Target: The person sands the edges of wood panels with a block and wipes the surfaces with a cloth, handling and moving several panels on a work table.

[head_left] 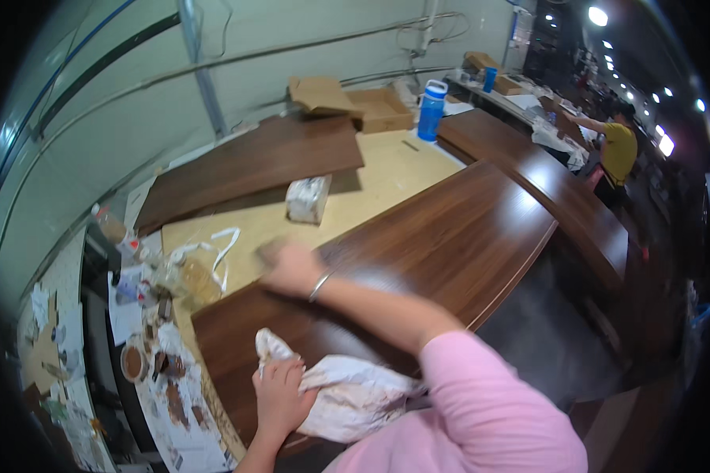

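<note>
A dark brown wood-grain panel (450, 229) lies in front of me, its glossy face up. My left hand (280, 398) is closed round a stained white cloth (355, 394), which is bunched at the panel's near edge and hangs toward my body. A wad of it pokes up past my fingers. Across the panel reaches my right arm, a silver bangle at its wrist. My right hand (286, 268) is at the panel's far left edge, smeared by motion, so its fingers and anything in them cannot be made out.
Beyond are a paper-wrapped block (308, 199), another brown panel (252, 162), cardboard boxes (379, 109) and a blue bottle (431, 112). Clear bottles (199, 280) and a tub of brown paste (135, 361) stand left. More panels (544, 181) lie right; a person in yellow (619, 150) works farther off.
</note>
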### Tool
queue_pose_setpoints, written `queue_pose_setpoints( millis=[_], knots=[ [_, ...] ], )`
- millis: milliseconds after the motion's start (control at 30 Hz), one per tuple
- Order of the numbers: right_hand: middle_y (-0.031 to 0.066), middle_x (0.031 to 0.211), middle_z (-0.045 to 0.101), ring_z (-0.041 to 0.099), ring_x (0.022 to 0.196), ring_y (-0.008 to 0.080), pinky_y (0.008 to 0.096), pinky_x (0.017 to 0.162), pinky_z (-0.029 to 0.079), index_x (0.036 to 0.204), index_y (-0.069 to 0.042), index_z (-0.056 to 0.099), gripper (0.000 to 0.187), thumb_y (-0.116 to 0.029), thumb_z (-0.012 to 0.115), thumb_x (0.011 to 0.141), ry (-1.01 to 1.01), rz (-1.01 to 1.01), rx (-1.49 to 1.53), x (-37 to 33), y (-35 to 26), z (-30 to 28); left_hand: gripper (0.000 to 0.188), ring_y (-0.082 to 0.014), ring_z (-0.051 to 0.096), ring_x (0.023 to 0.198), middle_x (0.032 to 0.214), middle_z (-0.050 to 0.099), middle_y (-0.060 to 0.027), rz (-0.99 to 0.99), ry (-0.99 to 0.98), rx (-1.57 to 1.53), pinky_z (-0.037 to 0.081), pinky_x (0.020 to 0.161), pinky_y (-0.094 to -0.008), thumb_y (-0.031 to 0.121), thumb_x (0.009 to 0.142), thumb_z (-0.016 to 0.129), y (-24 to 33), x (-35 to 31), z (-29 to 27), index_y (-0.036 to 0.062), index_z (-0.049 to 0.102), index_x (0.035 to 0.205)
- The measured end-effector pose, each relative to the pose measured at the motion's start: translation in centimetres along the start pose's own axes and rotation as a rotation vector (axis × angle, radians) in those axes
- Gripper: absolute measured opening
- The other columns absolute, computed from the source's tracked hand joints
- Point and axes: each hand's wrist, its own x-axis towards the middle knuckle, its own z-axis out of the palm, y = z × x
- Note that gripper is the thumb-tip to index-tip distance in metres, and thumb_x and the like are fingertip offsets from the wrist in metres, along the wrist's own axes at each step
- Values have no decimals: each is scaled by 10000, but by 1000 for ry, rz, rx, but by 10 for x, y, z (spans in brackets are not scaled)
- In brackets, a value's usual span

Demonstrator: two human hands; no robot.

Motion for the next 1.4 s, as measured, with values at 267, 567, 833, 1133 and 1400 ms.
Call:
queue_pose_setpoints(
  millis=[267, 567, 833, 1133, 1400],
  knots=[
    [196, 1162, 596, 595, 1099, 350, 462, 887, 522, 1175, -176, 672, 440, -303, 649, 754, 5, 104, -87, -24, 111, -60, 316, -342, 632, 1019, 1057, 692, -123, 52, 70, 52, 463, 934, -454, 176, 780, 687, 10, 5, -11, 48, 686, 1068],
    [232, 1142, 604, 585, 1099, 343, 439, 914, 526, 1095, -70, 695, 429, -364, 665, 784, 15, 298, -180, -12, 264, -151, 453, -320, 509, 1204, 1306, 596, -82, -97, -28, 49, 330, 1027, -501, 126, 747, 672, 29, 113, 46, 101, 652, 1199],
    [180, 1188, 595, 613, 1095, 327, 441, 852, 542, 1194, -186, 659, 455, -398, 608, 796, -137, 91, -215, -35, 263, -153, 460, -325, 466, 1296, 1374, 572, -86, -132, -29, 198, 280, 1081, -553, 87, 805, 539, 56, 182, 108, 106, 654, 1249],
    [230, 1177, 560, 621, 1061, 357, 427, 839, 548, 1164, -104, 691, 444, -373, 659, 813, 133, 722, -670, -53, 508, -319, 453, -332, 513, 1225, 1323, 604, -91, -141, 34, 177, 341, 1048, -493, 49, 745, 546, 67, 191, 111, 81, 682, 1176],
    [213, 1174, 581, 623, 1072, 351, 453, 821, 549, 1146, -139, 695, 433, -404, 637, 809, 1, 557, -634, -55, 495, -308, 463, -336, 518, 1215, 1312, 606, -107, -147, 9, 174, 359, 1040, -479, 19, 727, 539, 64, 185, 104, 53, 679, 1167]
  ],
)
